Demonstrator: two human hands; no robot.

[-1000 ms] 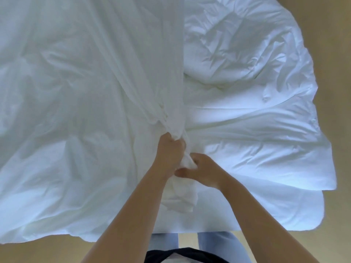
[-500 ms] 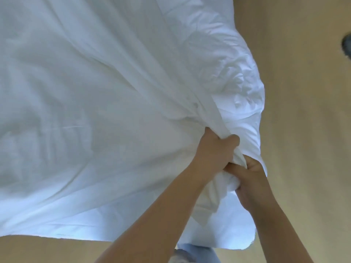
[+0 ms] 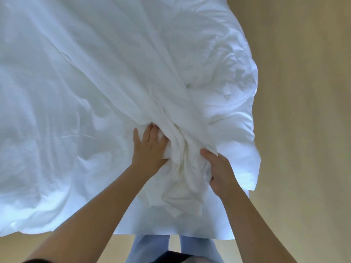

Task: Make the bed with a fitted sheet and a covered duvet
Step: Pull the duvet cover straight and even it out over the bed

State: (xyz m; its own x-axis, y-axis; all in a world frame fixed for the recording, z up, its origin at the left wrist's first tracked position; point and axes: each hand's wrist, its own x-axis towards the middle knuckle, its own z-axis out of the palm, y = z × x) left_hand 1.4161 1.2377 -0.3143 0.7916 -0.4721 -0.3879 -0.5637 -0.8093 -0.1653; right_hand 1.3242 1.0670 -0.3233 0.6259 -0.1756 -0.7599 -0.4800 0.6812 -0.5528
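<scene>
A white duvet cover is spread wide over the bed and fills most of the head view. Under its right side lies the puffy white duvet, crumpled at the edge. A bunched ridge of the cover runs down between my hands. My left hand lies on the left of that bunch with its fingers spread and its fingertips sunk into the folds. My right hand grips the bunch from the right, thumb over the cloth. The fitted sheet and mattress are hidden beneath.
Tan wooden floor runs along the right of the bed and under its near edge. My legs in light blue trousers stand against the near edge of the bedding.
My left hand has let go its fist grip and now lies spread on the cover. My hands have moved apart, and the lifted cover has dropped onto the bed.
</scene>
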